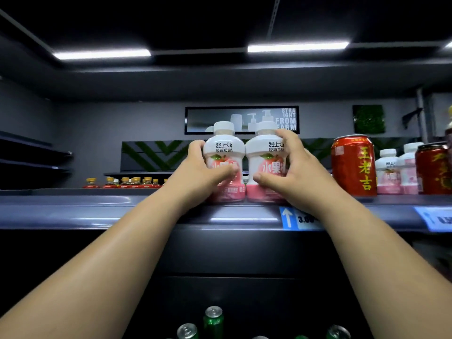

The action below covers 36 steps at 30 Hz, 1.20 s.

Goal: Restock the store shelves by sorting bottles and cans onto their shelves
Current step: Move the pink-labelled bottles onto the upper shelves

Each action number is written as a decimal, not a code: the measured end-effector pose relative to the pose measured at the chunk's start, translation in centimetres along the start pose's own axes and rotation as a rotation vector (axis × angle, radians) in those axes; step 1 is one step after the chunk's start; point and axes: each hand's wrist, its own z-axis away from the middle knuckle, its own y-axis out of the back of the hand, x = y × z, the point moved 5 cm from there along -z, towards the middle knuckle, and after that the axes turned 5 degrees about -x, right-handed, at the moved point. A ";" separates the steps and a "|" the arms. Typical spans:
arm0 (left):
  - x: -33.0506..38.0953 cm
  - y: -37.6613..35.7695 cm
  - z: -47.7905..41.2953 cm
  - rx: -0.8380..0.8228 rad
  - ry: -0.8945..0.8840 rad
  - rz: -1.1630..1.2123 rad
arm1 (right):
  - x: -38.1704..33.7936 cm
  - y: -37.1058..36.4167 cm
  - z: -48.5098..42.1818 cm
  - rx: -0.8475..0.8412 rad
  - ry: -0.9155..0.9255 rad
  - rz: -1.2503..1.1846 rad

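Observation:
Two white and pink drink bottles stand side by side on the top shelf [97, 204]. My left hand [200, 167] grips the left bottle [223, 152] from its left side, thumb across the front. My right hand [288, 167] grips the right bottle [265, 152] from its right side, thumb low on the label. Both bottles are upright with white caps, and their bases sit at the shelf's front edge.
A red can [353, 165] stands right of the bottles, then more pink bottles [396, 172] and another red can [431, 167]. Small red bottles with yellow caps [127, 183] line a far shelf. Green cans [213, 321] stand below. A blue price tag [297, 217] is on the shelf edge.

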 end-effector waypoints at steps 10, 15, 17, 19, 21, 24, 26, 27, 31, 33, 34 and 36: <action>1.0 -0.5 1.2 -0.017 0.021 -0.322 | 0.9 -0.5 -0.5 -0.057 -0.062 0.010; 0.3 -0.6 0.4 -0.070 -0.049 -0.181 | 1.2 -0.5 -0.5 -0.041 -0.026 -0.078; 0.3 -0.5 0.4 -0.045 -0.097 -0.132 | 1.1 -0.4 -0.4 -0.006 0.000 -0.125; 0.5 -0.5 0.4 -0.015 -0.147 -0.074 | 0.8 -0.1 -0.1 0.047 0.040 -0.187; 0.8 -0.2 0.6 0.030 -0.217 0.015 | 0.5 0.2 0.4 0.107 0.083 -0.240; 0.9 0.4 1.1 0.089 -0.295 0.164 | 0.1 0.3 1.0 0.145 0.140 -0.282; 0.8 0.5 1.5 0.101 -0.301 0.191 | -0.1 0.2 1.4 0.140 0.145 -0.287; 0.9 0.5 1.7 0.104 -0.296 0.168 | -0.1 0.1 1.5 0.138 0.140 -0.291; 1.6 0.4 2.7 0.110 -0.267 0.088 | -0.9 0.8 2.0 0.142 0.128 -0.307; 2.3 0.4 3.6 0.101 -0.272 0.103 | -1.5 1.3 2.8 0.166 0.122 -0.321; 2.6 0.3 4.3 0.108 -0.280 0.112 | -1.6 1.6 3.4 0.176 0.110 -0.324; 3.5 0.3 5.9 0.124 -0.291 0.118 | -1.9 2.2 5.0 0.182 0.098 -0.326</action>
